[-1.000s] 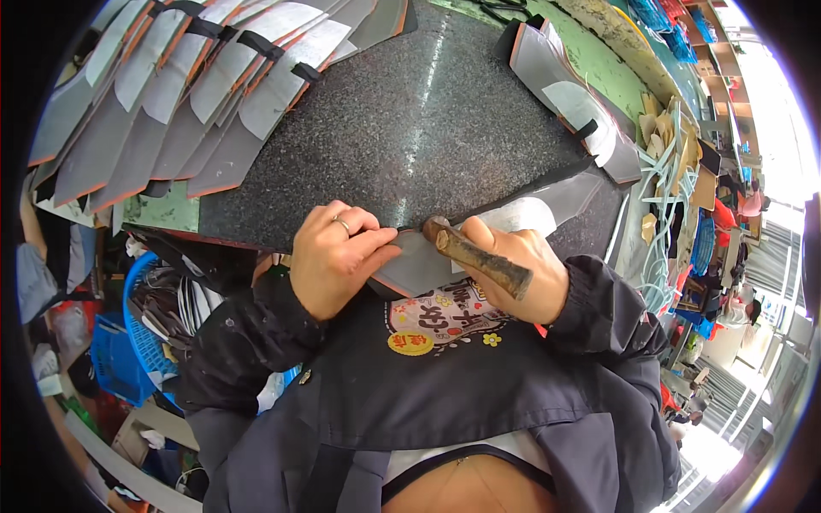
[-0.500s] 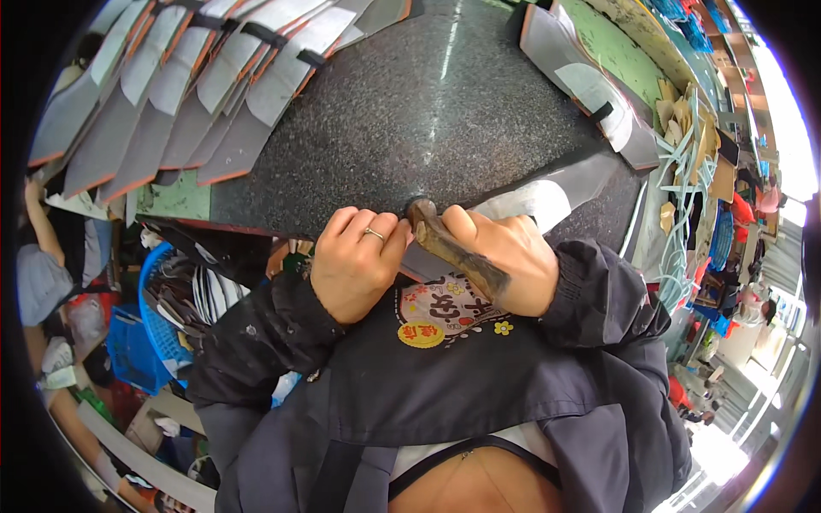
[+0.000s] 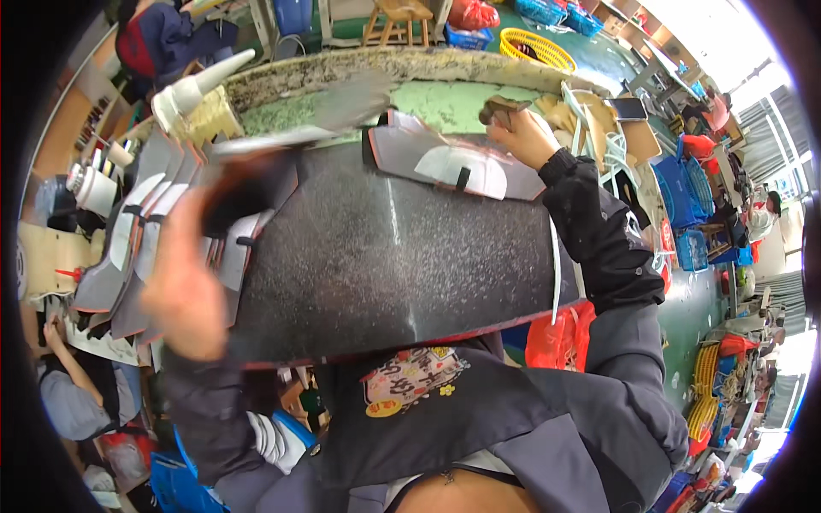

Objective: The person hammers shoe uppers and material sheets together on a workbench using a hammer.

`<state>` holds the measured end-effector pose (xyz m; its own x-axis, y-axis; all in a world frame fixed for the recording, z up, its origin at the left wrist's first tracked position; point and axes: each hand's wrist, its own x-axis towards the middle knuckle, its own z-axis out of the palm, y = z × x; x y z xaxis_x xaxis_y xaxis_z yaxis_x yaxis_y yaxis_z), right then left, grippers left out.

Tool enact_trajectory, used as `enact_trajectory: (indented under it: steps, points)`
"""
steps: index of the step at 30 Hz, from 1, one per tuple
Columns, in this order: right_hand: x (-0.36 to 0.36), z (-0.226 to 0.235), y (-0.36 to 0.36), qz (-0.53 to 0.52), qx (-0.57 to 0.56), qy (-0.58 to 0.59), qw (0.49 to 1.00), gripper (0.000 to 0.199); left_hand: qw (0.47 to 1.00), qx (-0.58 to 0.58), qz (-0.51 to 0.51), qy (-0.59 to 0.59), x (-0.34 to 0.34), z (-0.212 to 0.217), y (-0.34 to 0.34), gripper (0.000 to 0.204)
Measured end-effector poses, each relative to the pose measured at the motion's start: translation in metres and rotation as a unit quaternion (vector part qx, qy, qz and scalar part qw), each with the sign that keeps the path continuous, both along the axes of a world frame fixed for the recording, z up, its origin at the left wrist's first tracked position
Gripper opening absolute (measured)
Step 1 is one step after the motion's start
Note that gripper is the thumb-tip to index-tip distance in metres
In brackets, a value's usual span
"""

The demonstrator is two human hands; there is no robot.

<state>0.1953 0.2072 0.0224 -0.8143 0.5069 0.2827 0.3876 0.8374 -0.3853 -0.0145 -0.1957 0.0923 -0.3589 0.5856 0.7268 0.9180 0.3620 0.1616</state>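
Observation:
My left hand [image 3: 190,286], smeared by motion, is raised over the left side of the dark speckled tabletop [image 3: 376,265]. A blurred grey-and-white panel [image 3: 282,138] extends from its fingers, seemingly gripped by them. Below it lies an overlapping row of similar panels [image 3: 141,235] with white patches, orange edges and black tabs. My right hand [image 3: 528,138], at the far right, is closed around a worn brown hammer-like tool [image 3: 505,108]; its exact kind is unclear. Just left of that hand rests another grey-and-white panel [image 3: 462,162], with at least one more beneath it.
Pale straps [image 3: 590,128], brown scraps and a phone [image 3: 627,109] lie at the far right. A white cone-shaped machine part [image 3: 201,85] stands far left. A red plastic bag [image 3: 560,335] hangs by the near right edge. Another person's arm [image 3: 75,372] shows at left.
My hands have parted from near my body: the left went left and up with a panel, the right went far right with the brown tool. The view has shifted, showing more beyond the table.

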Motion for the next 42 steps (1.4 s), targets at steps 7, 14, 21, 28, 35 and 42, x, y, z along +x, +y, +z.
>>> enact_trajectory:
  steps: [7,14,21,28,35,42]
  points:
    - [-0.018,-0.019,0.015,0.008,-0.045,-0.075,0.996,0.046,0.94,-0.185,0.26,0.124,-0.069,-0.022,-0.11,0.035]
    - [-0.018,-0.009,-0.046,0.095,-0.022,-0.07,0.993,0.037,0.963,-0.121,-0.241,0.017,0.064,-0.054,0.134,0.062]
    - [-0.01,-0.017,-0.055,0.048,-0.005,-0.105,0.993,0.055,0.89,-0.203,-0.408,-0.036,0.1,-0.094,0.157,0.021]
    - [-0.007,-0.007,-0.011,0.006,0.028,-0.144,0.989,0.036,0.826,-0.253,-0.458,-0.21,0.17,-0.101,0.098,0.017]
    - [0.06,0.022,-0.118,0.294,-0.217,-0.078,0.928,0.025,0.891,-0.296,-0.234,-0.254,0.093,-0.125,0.039,0.026]
    - [0.114,-0.015,-0.202,0.214,-0.165,-0.178,0.946,0.022,0.787,-0.296,-0.343,-0.419,0.078,-0.088,0.098,0.027]
